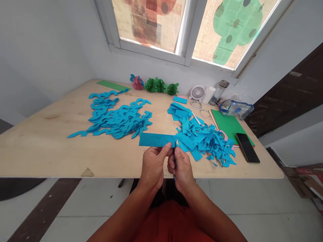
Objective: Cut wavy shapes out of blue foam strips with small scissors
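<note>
Our left hand pinches the right end of a blue paper strip between thumb and fingers; our right hand curls around a narrow blue thing just below. The strip runs left-right, curved lines near its pinched end, over the desk, scraps beside it on the right.

Under a window papered with cactus shapes, a plywood table carries green paper honeycomb ornaments, a mini desk fan, a glass bottle, a clear zip pouch, a green card sheet and a smartphone.
</note>
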Demonstrator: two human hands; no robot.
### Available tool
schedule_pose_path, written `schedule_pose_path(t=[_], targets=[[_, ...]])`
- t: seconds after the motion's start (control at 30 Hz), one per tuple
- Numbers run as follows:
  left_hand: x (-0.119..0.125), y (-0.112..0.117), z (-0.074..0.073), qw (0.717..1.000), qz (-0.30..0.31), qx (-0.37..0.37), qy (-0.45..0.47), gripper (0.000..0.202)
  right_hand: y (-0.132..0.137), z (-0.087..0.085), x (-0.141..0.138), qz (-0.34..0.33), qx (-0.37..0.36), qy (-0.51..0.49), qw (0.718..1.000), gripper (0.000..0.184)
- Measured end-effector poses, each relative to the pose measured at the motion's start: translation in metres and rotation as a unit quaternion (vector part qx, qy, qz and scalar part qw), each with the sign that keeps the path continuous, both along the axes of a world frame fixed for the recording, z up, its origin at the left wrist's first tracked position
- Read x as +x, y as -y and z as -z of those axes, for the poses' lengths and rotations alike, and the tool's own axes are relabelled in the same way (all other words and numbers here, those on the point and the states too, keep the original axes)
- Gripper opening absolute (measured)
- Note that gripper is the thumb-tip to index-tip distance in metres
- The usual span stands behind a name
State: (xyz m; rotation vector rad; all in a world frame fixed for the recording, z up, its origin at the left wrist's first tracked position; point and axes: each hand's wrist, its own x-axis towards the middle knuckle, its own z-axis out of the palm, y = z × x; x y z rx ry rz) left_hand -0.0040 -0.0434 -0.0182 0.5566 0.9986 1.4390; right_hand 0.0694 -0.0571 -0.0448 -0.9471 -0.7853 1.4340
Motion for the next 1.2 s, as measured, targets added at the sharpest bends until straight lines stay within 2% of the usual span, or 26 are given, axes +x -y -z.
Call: schedule_pose_path(t=[0.33,0.6,0.87,1.0,1.2], targets=[[-0.006,-0.001,0.004,0.998,0.033,0.006,-0.046,0.025,0.003,-0.004,0.004,-0.008,-0.022,0.009,1.000,0.044],[-0.008,0.001,-0.001,0.996,0.049,-0.009,-0.079,0.023,0.002,-0.005,0.005,-0.007,-0.032,0.013,0.999,0.045],[-0.008,0.002,-0.002,0.997,0.047,-0.023,-0.052,0.023,0.006,-0.003,0.003,0.002,-0.026,0.018,0.999,0.044],[-0.009,0.002,-0.002,0.998,0.044,-0.004,-0.046,0.022,0.007,-0.002,0.003,-0.001,-0.032,0.016,0.999,0.044],[-0.012,0.003,-0.006,0.992,0.067,0.023,-0.103,0.026,0.007,-0.003,0.004,-0.009,-0.041,0.023,0.999,0.044]])
